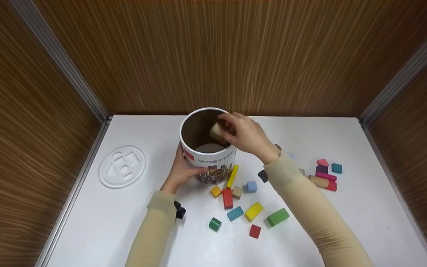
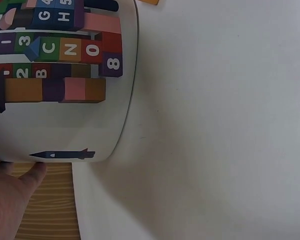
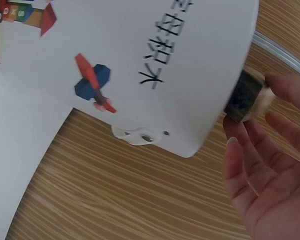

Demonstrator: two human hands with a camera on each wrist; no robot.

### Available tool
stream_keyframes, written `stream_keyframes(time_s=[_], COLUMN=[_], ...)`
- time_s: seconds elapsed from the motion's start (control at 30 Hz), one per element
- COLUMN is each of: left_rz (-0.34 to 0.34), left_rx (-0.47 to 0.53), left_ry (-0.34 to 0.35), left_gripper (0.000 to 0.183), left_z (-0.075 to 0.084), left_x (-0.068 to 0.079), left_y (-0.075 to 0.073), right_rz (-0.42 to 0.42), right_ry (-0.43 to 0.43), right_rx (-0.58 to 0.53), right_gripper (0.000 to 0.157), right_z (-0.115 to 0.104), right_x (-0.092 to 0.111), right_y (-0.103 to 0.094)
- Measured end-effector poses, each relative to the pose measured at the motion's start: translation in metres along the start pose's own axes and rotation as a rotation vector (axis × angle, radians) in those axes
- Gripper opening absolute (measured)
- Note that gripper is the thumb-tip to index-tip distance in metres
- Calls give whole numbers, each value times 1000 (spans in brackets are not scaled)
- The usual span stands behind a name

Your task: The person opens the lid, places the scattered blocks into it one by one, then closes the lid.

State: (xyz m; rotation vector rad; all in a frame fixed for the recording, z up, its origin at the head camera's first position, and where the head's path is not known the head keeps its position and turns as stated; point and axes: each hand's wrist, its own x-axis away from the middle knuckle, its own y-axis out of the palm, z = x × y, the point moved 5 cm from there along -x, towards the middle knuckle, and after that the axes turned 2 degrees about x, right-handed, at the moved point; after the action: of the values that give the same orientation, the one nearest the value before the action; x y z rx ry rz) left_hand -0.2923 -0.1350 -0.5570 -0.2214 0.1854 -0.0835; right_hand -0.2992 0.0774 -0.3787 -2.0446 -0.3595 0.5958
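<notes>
A white printed bucket (image 1: 215,160) stands on the table, its open mouth tipped slightly toward the head camera. My left hand (image 1: 182,168) holds it at its left side, thumb across the front. In the left wrist view, fingertips of the left hand (image 2: 15,192) show at the bucket's printed wall (image 2: 65,125). Over the bucket's mouth, my right hand (image 1: 247,135) pinches a wooden block (image 1: 217,132) just inside the rim. The right wrist view shows that block (image 3: 245,95), blurred and with a dark face, between thumb and fingers of the right hand (image 3: 270,155) beside the rim.
Several coloured blocks lie in front of the bucket, among them a red block (image 1: 227,198), a yellow block (image 1: 254,211) and a green block (image 1: 278,217). More blocks, including a teal block (image 1: 336,168), lie right of the right forearm. A white round lid (image 1: 122,181) lies at left.
</notes>
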Motion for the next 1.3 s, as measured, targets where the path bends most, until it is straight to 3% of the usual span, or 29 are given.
stream_keyframes(time_s=[0.17,0.3,0.63,0.9,1.1,1.3], left_rz=[-36,-63,-87,-115,-142,-172], left_rx=[27,-40,-69,-96,-132,-166], left_ry=[-22,-77,-108,-92,-89,-85], left_gripper=[138,141,140,137,137,136], left_z=[0,-8,-16,-16,-13,-8], left_x=[1,7,8,3,0,-3], left_y=[0,1,1,0,-2,-4], right_rz=[33,80,125,83,18,-96], right_ry=[7,17,133,333,500,654], right_rx=[-23,-38,-129,-200,-194,-101], right_gripper=[41,39,41,44,41,43], right_z=[11,24,66,123,171,215], right_x=[8,18,50,87,127,170], right_y=[-1,-5,-19,-21,-11,1])
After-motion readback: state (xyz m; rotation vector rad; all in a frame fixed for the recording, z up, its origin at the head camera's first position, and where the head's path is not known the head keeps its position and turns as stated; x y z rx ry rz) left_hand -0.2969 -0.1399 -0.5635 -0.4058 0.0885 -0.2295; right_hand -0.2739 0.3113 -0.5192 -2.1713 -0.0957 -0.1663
